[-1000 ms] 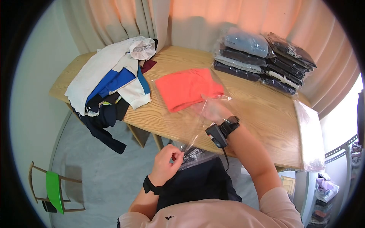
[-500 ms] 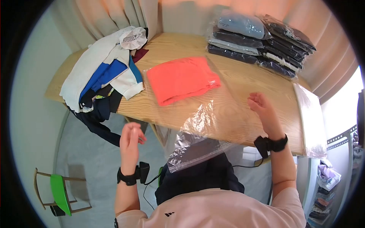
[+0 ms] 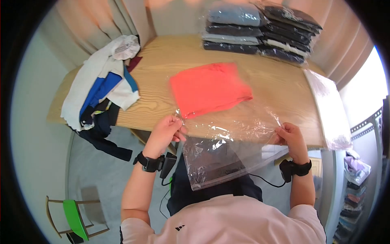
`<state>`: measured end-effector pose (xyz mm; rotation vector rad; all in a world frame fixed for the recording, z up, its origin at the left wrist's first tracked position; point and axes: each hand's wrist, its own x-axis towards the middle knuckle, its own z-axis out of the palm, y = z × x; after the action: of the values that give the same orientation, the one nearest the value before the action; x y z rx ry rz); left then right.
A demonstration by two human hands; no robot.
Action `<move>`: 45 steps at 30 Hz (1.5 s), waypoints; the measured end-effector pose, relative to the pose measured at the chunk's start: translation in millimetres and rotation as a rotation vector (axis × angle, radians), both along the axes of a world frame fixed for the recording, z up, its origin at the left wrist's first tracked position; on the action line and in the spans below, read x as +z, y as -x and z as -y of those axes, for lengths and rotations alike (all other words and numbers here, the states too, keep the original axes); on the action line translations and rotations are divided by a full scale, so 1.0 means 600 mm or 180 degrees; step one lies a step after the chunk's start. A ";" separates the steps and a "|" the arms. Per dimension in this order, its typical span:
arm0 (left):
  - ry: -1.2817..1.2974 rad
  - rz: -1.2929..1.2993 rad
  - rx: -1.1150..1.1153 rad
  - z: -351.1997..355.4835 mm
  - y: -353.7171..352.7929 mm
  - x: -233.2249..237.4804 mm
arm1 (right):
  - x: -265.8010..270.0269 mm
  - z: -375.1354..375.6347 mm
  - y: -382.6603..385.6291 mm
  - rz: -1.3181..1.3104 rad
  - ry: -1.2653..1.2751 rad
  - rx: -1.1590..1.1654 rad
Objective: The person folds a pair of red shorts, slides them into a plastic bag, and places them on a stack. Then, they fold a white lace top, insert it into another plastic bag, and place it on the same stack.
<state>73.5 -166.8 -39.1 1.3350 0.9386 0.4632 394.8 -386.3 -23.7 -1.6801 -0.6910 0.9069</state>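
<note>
A folded coral garment (image 3: 211,90) lies on the wooden table, in the far part of a clear plastic bag (image 3: 219,136). The near end of the bag hangs past the table edge, over my dark trousers. My left hand (image 3: 165,132) pinches the bag's left edge, just below the garment's near left corner. Over on the right side, my right hand (image 3: 290,140) has its fingers closed on the bag's right edge, pulling the film into creases between both hands.
Loose clothes (image 3: 101,85) are heaped on the table's left end, one sleeve hanging off. Bagged garments (image 3: 233,30) stand in two stacks at the back right. Flat clear bags (image 3: 329,107) lie along the right edge. A green chair (image 3: 76,219) is on the floor.
Both hands have gone from free in the air to gripping the bag's two sides. The garment and bag sit slightly further right in view, and the film is now stretched between my hands.
</note>
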 end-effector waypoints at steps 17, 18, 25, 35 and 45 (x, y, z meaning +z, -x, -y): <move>-0.4551 -0.0592 -0.1055 0.024 -0.002 -0.023 | -0.060 0.049 -0.009 0.3296 -0.1204 0.0089; -0.4719 -0.0574 -0.1134 0.018 -0.007 -0.022 | -0.051 0.036 -0.007 0.3308 -0.1249 0.0054; -0.4311 -0.0233 -0.1052 -0.016 -0.031 0.030 | -0.005 -0.033 -0.057 0.2144 -0.1408 0.0690; -0.3536 0.1277 0.0004 -0.089 -0.075 0.251 | 0.228 -0.100 -0.044 0.1541 -0.2498 0.0016; -0.2010 0.1625 -0.0199 -0.082 -0.093 0.265 | 0.243 -0.096 -0.047 0.0687 -0.1786 0.0060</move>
<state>129.1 -117.5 119.7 1.6837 0.3242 1.0524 422.7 -329.0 121.8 -1.2728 -1.0023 0.4806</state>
